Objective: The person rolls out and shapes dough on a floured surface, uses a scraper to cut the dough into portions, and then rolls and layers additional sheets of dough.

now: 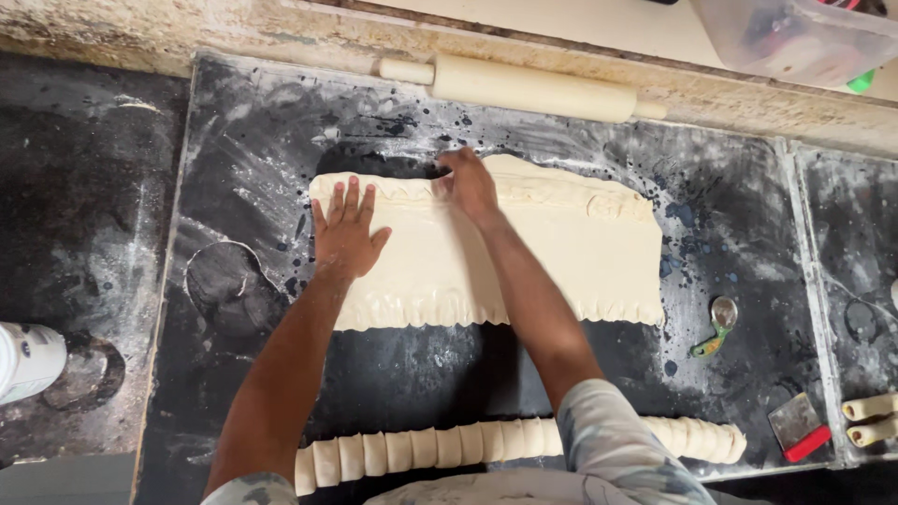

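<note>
Where the dark floured slab (pixel 393 374) fills the view, we list what lies on it, largest first.

Dough sheet (pixel 561 252): a pale rectangle at mid-slab, long axis left to right, near edge crimped, far edge partly rolled toward us into a ridge.

Cut roll (pixel 421 449): a long log scored into pieces, near edge of the slab, parallel to the sheet.

Rolling pin (pixel 524 87): at the far edge, beyond the sheet, touched by neither hand.

Our left hand (pixel 344 232): spread wide and flat, palm down on the sheet's left end, pressing, gripping nothing.

Our right hand (pixel 466 185): fingers bunched narrow on the far ridge, just right of the left hand, pinching dough. It is the nearer hand to the ridge; most of the ridge runs off to its right.

Scraper (pixel 800 425): red-handled, near right, well apart from both hands.

Wheel cutter (pixel 717 325): small, green-handled, right of the sheet.

Two short dough rolls (pixel 872 419): far right on the next slab.
</note>
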